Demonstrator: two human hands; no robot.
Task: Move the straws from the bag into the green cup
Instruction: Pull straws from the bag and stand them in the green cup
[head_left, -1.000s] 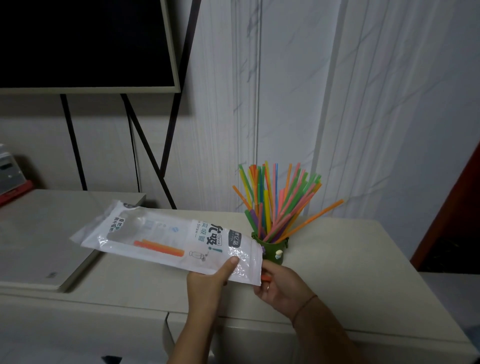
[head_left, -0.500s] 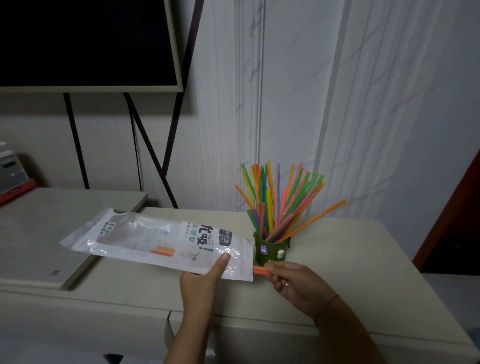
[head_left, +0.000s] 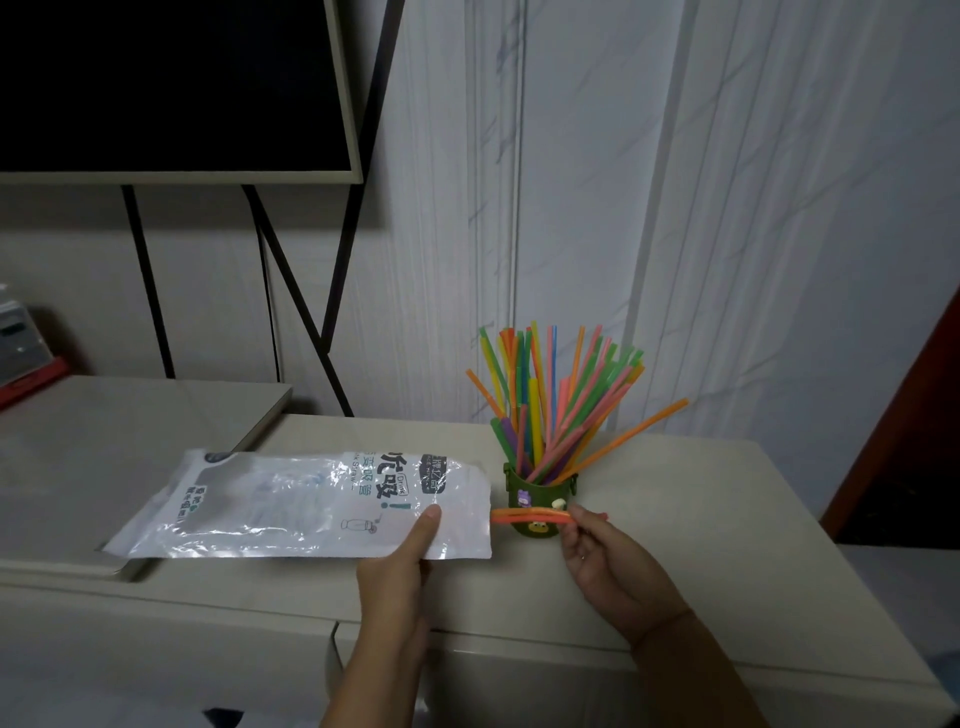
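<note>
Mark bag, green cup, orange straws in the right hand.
bag (head_left: 291, 504), head view, clear middle panel.
green cup (head_left: 543, 491), head view, front wall.
orange straws (head_left: 524, 515), head view, middle of exposed length.

The bag (head_left: 311, 504) is held left of the cup (head_left: 541, 486); straws (head_left: 550, 410) are stood in the cup, other straws (head_left: 530, 515) held before it

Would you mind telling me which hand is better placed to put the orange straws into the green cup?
The right hand: it pinches the orange straws directly in front of the green cup, while the left hand is occupied holding the bag.
</note>
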